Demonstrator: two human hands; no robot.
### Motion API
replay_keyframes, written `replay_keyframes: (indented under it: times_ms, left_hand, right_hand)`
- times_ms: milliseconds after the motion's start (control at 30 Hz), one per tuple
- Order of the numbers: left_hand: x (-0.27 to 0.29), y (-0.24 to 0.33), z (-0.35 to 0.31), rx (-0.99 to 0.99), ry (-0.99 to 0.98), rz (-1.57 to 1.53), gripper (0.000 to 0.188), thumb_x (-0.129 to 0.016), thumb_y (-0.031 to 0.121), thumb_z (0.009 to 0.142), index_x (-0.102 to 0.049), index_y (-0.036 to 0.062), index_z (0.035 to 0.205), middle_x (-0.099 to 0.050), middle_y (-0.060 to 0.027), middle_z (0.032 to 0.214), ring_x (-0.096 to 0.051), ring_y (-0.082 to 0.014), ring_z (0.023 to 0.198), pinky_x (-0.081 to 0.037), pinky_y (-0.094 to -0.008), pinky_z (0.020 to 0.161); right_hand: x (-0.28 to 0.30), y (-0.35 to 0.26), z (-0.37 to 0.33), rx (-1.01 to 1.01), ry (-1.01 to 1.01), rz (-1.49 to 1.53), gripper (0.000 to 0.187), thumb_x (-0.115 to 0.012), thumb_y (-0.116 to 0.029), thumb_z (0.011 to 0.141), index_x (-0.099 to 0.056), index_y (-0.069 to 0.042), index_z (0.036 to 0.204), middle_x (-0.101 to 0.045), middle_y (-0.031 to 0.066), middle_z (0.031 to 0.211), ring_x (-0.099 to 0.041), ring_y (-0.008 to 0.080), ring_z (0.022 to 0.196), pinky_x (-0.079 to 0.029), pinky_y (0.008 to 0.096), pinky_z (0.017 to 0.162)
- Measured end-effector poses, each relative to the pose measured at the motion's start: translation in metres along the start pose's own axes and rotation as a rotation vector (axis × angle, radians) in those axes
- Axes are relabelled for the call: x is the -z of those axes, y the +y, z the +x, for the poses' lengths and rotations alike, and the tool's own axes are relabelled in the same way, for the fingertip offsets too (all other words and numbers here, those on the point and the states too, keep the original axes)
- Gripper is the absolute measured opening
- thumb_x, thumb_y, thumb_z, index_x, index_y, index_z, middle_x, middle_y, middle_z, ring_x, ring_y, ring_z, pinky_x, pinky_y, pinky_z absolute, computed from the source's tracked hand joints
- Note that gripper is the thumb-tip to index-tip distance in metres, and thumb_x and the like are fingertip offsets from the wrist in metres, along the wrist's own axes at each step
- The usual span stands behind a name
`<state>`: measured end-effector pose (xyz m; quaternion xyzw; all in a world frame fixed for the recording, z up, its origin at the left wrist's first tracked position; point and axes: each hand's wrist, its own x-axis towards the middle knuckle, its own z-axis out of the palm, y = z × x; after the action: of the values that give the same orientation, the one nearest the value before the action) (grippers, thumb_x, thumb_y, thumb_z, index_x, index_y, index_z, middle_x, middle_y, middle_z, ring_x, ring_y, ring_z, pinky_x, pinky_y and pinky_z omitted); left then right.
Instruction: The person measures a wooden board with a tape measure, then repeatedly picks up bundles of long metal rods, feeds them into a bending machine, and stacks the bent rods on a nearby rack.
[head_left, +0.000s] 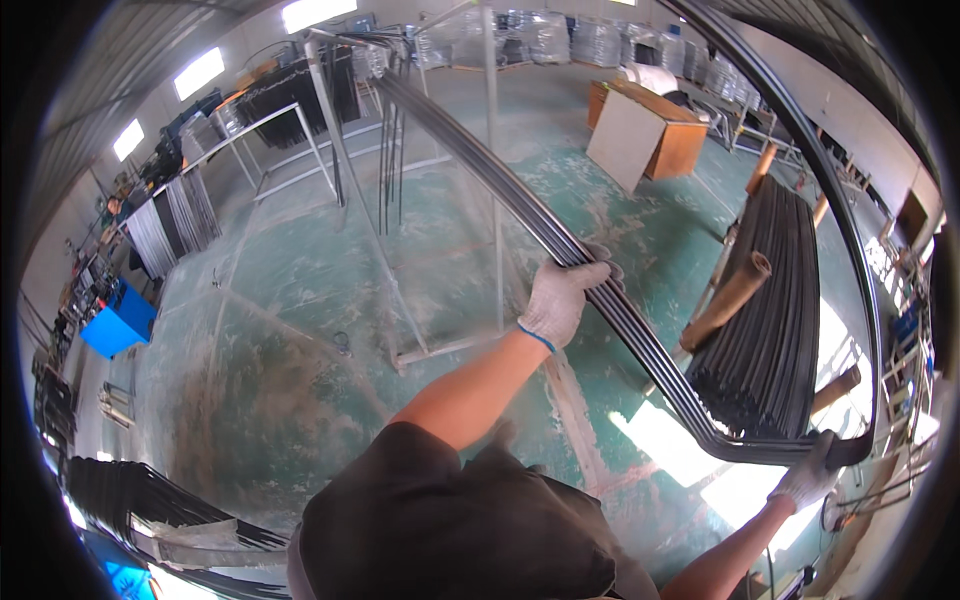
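A bundle of slim, dark, glossy bars (520, 207), bent at smooth rounded corners, slants from eleven o'clock down to four, then turns and sweeps up the right side to one; its upper-left end seems to meet the pale metal rack (490, 90), though the fisheye view makes contact there hard to judge. The left hand (558, 303), in an off-white knit glove edged with blue, grips the bundle just right of centre, its forearm rising from six o'clock; the right hand (806, 478), gloved alike, curls around the lower bend at four, that arm reaching out low from five. At three o'clock lie ribbed dark lengths (775, 300) beside a brown tube (728, 303); the green floor (290, 370) is scuffed and patchy.
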<state>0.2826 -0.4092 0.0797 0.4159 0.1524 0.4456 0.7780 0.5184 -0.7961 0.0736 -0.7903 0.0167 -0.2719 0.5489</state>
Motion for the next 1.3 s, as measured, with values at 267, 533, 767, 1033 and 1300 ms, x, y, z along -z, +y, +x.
replay_keyframes:
  times_ms: [267,533,767,1033,1300]
  left_hand:
    - [0.119,0.077,0.152,-0.069,0.171,-0.102,0.014,-0.067,0.000,0.092,-0.064,-0.0057,0.104,-0.073,-0.0193,0.094,-0.074,-0.0307,0.086,-0.064,-0.0413,0.080]
    - [0.126,0.126,0.265,-0.177,0.054,-0.066,0.013,-0.067,0.000,0.091,-0.069,-0.0039,0.104,-0.074,-0.0148,0.097,-0.075,-0.0273,0.088,-0.065,-0.0388,0.082]
    - [0.133,0.104,0.289,-0.092,0.114,-0.081,0.014,-0.070,0.001,0.090,-0.071,-0.0026,0.103,-0.073,-0.0126,0.098,-0.074,-0.0265,0.090,-0.064,-0.0383,0.083]
    - [0.157,0.100,0.329,-0.122,0.148,-0.104,0.017,-0.070,0.000,0.090,-0.068,-0.0050,0.107,-0.073,-0.0156,0.097,-0.075,-0.0287,0.089,-0.064,-0.0397,0.083]
    - [0.232,0.146,0.372,-0.168,0.301,-0.194,0.018,-0.065,0.007,0.098,-0.063,-0.0057,0.110,-0.070,-0.0165,0.100,-0.070,-0.0308,0.096,-0.058,-0.0440,0.090]
  right_hand:
    - [-0.232,-0.163,-0.007,0.253,-0.219,0.084,0.044,-0.073,-0.041,0.098,-0.073,0.000,0.115,-0.079,0.0076,0.099,-0.072,0.0203,0.088,-0.053,0.0358,0.088]
    - [-0.367,-0.232,0.096,0.457,-0.143,0.039,0.046,-0.074,-0.042,0.095,-0.072,-0.002,0.118,-0.080,0.0077,0.100,-0.074,0.0197,0.096,-0.053,0.0363,0.092]
    - [-0.398,-0.227,0.098,0.435,-0.220,0.219,0.034,-0.070,-0.031,0.099,-0.073,0.000,0.113,-0.077,0.0052,0.095,-0.071,0.0160,0.086,-0.053,0.0341,0.084]
    - [-0.447,-0.253,0.084,0.471,-0.277,0.032,0.040,-0.068,-0.037,0.097,-0.071,-0.002,0.117,-0.075,0.0093,0.089,-0.071,0.0198,0.084,-0.053,0.0369,0.081]
    - [-0.531,-0.370,0.028,0.676,-0.399,0.081,0.044,-0.066,-0.037,0.098,-0.068,-0.001,0.123,-0.072,0.0155,0.092,-0.069,0.0250,0.085,-0.053,0.0415,0.083]
